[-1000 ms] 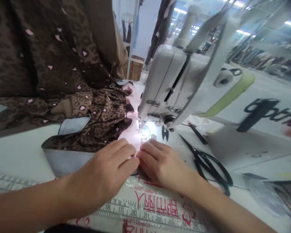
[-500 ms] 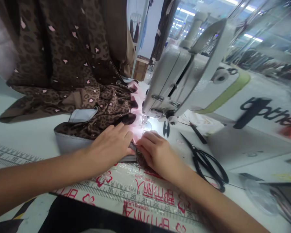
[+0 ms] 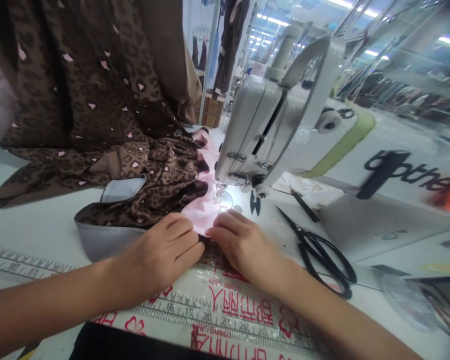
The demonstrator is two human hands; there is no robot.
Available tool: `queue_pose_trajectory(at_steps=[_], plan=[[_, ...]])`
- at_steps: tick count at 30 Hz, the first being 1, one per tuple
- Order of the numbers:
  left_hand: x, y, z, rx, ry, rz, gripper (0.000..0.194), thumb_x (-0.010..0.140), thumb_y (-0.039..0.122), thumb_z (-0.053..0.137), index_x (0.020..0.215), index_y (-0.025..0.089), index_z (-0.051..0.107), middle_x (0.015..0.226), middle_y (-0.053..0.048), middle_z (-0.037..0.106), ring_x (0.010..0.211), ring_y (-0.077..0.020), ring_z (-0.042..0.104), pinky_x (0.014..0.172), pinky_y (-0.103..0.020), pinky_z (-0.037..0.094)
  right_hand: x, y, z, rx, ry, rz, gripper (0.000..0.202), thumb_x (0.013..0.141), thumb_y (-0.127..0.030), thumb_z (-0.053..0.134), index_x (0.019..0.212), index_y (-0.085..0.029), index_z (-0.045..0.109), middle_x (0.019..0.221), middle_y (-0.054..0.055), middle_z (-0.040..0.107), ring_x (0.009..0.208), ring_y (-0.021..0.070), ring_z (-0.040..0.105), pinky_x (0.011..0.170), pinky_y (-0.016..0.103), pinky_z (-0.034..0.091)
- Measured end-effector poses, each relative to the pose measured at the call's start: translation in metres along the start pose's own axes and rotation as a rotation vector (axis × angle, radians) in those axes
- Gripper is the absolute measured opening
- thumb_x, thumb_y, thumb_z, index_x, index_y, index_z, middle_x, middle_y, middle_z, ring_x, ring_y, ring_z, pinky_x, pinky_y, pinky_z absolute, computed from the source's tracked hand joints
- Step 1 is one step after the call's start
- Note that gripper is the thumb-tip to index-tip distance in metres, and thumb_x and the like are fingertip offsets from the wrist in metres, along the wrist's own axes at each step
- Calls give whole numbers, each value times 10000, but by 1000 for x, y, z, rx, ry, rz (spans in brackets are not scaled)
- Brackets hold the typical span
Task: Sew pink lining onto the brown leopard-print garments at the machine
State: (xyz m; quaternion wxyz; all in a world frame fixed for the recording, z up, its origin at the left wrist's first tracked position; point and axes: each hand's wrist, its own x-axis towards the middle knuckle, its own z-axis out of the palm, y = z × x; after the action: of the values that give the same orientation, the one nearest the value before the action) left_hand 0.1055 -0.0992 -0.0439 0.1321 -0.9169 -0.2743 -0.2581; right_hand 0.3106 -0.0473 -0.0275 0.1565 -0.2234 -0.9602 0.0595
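Observation:
Brown leopard-print fabric (image 3: 161,165) with pink spots lies gathered on the table left of the sewing machine (image 3: 262,125). A pink fabric strip (image 3: 202,212) runs along its right edge, passing beside the lit needle area. My left hand (image 3: 167,252) is closed on the near left end of the fabric, fingers curled under. Close by, my right hand (image 3: 240,237) pinches the pink strip's near right edge between thumb and fingers, just in front of the presser foot. A grey band (image 3: 105,237) edges the leopard fabric beside my left wrist. My fingertips partly hide the cloth's near edge.
Black scissors (image 3: 318,250) lie right of my right hand, with small thread snips (image 3: 255,202) and a dark slim tool (image 3: 305,206) farther back. A printed ruler (image 3: 225,320) runs along the front table edge. Clothes hang in the background.
My left hand has shifted back toward me, its flat fingers now curled, and more of the pink strip shows between the hands. The view has shifted slightly.

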Motion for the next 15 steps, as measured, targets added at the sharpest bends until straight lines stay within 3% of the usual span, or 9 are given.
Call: queue_pose_trajectory(at_steps=[5,11,15], plan=[[0,1,3,-73,-8,39,201,901,34,426,911,69,623,813,-84,590,867,-217,518,790,-423,478,-3,-1,1,-76,20,-37,232,937,-121,452,782,-104,624,792,65,555,731,178,444,633,306,393],[2,-5,7,-108,3,-24,191,906,66,441,894,85,631,836,-90,599,871,-223,533,757,-401,496,-1,-3,7,5,101,-13,255,948,-121,430,772,-99,612,777,66,567,722,172,457,622,297,414],[3,-8,9,-124,58,-22,182,907,63,441,920,77,621,993,-128,624,1006,-234,547,878,-414,500,-5,-5,9,1,51,-14,240,949,-115,423,823,-97,626,799,79,579,747,184,468,626,304,426]])
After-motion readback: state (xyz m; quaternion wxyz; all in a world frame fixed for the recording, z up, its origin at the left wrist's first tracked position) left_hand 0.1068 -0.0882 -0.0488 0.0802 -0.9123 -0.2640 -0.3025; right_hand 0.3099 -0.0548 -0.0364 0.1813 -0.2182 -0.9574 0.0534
